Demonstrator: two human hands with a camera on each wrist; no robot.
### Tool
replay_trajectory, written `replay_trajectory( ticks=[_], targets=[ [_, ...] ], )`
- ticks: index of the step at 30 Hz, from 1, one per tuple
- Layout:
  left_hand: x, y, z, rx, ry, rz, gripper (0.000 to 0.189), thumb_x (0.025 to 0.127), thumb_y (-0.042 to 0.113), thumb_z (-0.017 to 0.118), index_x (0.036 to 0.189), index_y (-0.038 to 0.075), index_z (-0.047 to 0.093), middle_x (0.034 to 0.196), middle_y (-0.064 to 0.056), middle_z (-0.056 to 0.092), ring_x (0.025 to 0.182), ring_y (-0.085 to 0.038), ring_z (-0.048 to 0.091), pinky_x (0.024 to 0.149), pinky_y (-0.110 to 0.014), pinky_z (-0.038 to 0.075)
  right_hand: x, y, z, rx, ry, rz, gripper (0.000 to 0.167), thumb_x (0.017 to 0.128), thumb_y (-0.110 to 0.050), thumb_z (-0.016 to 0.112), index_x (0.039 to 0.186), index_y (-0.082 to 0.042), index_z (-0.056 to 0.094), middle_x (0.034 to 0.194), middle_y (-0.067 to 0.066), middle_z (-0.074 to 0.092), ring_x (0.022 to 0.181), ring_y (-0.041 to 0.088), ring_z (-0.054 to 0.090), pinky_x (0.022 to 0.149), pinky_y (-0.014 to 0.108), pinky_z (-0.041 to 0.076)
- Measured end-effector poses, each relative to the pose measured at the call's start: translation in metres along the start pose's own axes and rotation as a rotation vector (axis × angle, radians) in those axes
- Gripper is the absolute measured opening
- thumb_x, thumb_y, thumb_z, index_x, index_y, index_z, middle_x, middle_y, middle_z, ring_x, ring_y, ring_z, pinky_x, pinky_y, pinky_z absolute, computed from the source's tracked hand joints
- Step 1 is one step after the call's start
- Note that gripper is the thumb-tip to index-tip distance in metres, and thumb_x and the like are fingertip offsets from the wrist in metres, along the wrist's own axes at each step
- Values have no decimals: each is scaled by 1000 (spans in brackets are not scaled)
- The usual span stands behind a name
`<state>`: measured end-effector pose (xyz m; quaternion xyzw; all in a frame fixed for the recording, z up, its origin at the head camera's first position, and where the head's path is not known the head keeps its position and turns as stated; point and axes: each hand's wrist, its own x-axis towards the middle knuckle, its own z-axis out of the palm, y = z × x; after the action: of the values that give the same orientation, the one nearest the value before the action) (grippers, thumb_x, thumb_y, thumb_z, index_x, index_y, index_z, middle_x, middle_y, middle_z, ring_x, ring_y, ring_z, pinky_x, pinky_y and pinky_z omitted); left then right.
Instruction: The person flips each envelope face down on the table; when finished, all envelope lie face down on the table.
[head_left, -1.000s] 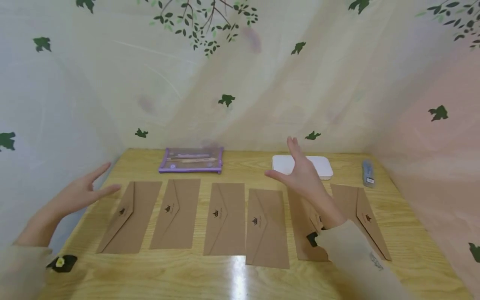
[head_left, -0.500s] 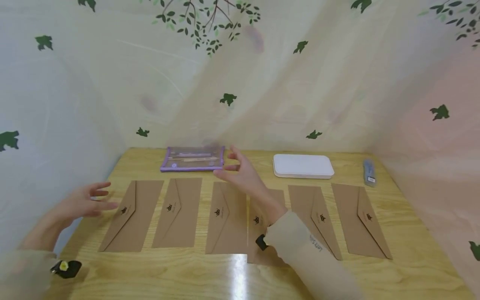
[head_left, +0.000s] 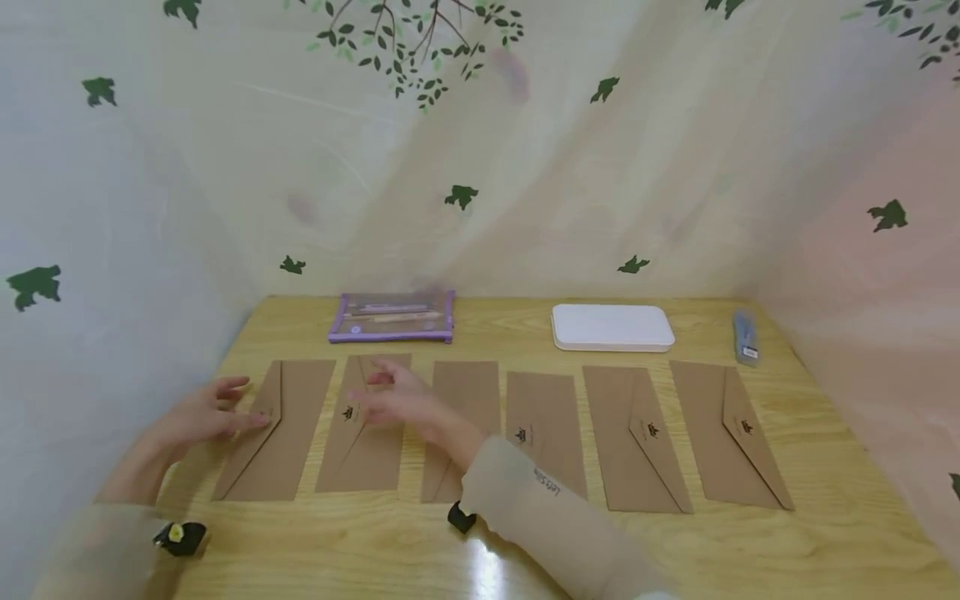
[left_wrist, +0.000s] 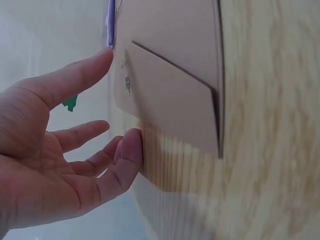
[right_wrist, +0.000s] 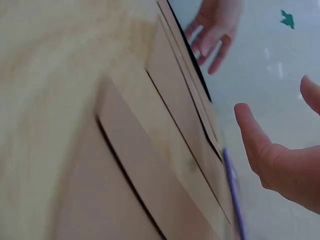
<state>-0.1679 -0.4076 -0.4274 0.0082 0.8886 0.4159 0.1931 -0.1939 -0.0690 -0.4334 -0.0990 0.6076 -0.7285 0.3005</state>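
Brown kraft envelopes with a small crown print lie in a row on the wooden table. At the left end, my left hand [head_left: 201, 419] is beside the leftmost envelope [head_left: 296, 442], its thumb over the flap edge and its fingers loosely bent. The left wrist view shows a gap between thumb and fingers, with nothing held. My right hand [head_left: 401, 398] hovers above the second envelope [head_left: 363, 467] from the left, thumb and fingers apart. Its sleeve and wrist partly cover the third envelope [head_left: 465, 387] and pass over the fourth envelope [head_left: 543, 400].
Along the back edge lie a clear pencil pouch [head_left: 393, 318] with purple trim, a white flat case [head_left: 613, 327] and a small grey-blue item [head_left: 746, 337]. Two more envelopes lie at the right, including the rightmost envelope [head_left: 712, 450]. A leaf-patterned curtain [head_left: 525, 183] surrounds the table.
My right hand has swept left from near the white case, past the pouch, to above the second envelope. My left hand has moved slightly right, onto the leftmost envelope's edge. The envelopes stay put.
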Motion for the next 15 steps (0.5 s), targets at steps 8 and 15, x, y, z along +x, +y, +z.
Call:
replay_trajectory(
  ticks=[8, 15],
  targets=[
    [1, 2, 4, 28, 18, 29, 94, 93, 24, 77, 152, -18, 16, 152, -45, 19, 133, -64, 27, 97, -58, 51, 18, 24, 32, 258, -22, 62, 74, 99, -4, 62, 158, 3, 19, 147, 23, 45, 132, 36, 50, 107, 52, 45],
    [1, 0, 8, 52, 36, 27, 94, 91, 26, 78, 149, -20, 20, 151, -46, 22, 132, -66, 28, 95, -58, 52, 21, 35, 44, 363, -5, 72, 70, 97, -1, 59, 157, 5, 22, 149, 26, 43, 136, 40, 44, 110, 56, 41]
  ],
)
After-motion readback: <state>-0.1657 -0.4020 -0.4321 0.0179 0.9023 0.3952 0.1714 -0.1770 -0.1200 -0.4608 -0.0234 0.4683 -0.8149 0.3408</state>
